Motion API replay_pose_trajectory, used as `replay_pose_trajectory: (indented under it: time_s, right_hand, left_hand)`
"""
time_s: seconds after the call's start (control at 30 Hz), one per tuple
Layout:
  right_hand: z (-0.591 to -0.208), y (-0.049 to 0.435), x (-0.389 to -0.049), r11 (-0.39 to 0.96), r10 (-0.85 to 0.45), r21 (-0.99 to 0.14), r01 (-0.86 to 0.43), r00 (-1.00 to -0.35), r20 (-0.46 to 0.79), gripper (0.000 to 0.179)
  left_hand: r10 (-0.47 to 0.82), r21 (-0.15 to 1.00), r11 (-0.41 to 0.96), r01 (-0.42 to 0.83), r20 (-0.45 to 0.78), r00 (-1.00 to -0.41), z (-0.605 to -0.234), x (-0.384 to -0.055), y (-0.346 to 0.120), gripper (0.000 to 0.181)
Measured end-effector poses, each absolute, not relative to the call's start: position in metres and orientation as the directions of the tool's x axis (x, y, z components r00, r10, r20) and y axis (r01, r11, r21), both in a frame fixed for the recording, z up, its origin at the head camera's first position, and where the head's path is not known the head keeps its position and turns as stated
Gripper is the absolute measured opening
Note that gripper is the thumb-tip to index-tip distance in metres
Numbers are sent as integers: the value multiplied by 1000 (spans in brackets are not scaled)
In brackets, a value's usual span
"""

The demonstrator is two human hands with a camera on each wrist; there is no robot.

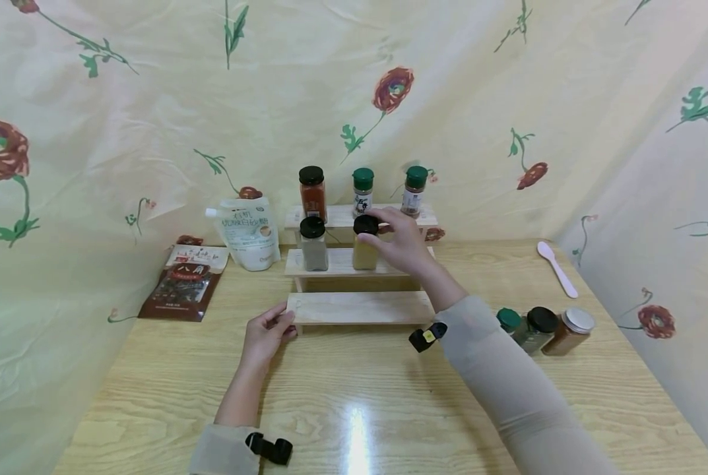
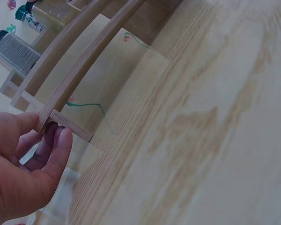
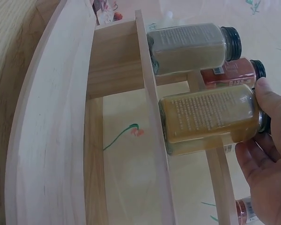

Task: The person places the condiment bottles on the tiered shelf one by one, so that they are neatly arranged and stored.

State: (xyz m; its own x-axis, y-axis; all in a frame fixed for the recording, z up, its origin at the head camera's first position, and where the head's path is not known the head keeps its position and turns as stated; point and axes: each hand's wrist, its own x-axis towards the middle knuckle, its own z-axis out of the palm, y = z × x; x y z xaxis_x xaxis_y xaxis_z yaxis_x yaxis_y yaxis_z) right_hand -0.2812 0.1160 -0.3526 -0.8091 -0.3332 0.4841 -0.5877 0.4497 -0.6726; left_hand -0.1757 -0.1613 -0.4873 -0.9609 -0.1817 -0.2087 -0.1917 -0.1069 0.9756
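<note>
My right hand (image 1: 402,243) holds a spice jar of yellow powder (image 1: 364,256) by its black lid, thumb on one side and fingers on the other. The jar stands upright on the middle step of a three-step wooden rack (image 1: 359,308). Beside it on that step is a jar of greyish powder (image 1: 315,254), also black-lidded. With thumb and fingers, my left hand (image 2: 30,164) grips the left end of the rack's lowest step. On the top step stand a black-lidded jar of red powder (image 1: 313,194) and two green-capped spice bottles (image 1: 363,191).
Left of the rack are a white spouted pouch (image 1: 249,234) and a brown spice packet (image 1: 184,284). At the right, a green-capped jar (image 1: 509,320), a black-lidded jar (image 1: 534,330) and a silver-lidded jar (image 1: 569,331) stand together. Behind them lies a pale spoon (image 1: 558,270). Floral cloth hangs behind the table.
</note>
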Motion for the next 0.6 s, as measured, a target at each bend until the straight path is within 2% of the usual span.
replay_pose_trajectory:
  time_s: [0.3, 0.43, 0.6]
  right_hand:
    - [-358, 122, -278, 494, -314, -666, -559, -829, 463, 55]
    - [-366, 134, -271, 506, -285, -667, -547, -836, 469, 54]
    - [-374, 156, -259, 518, -279, -696, -498, -867, 413, 54]
  left_hand:
    - [-174, 976, -117, -186, -205, -963, -489, -176, -162, 40]
    - [-175, 976, -112, -185, -202, -963, -489, -175, -162, 40]
    - [-182, 977, -106, -186, -203, -962, -488, -176, -161, 39]
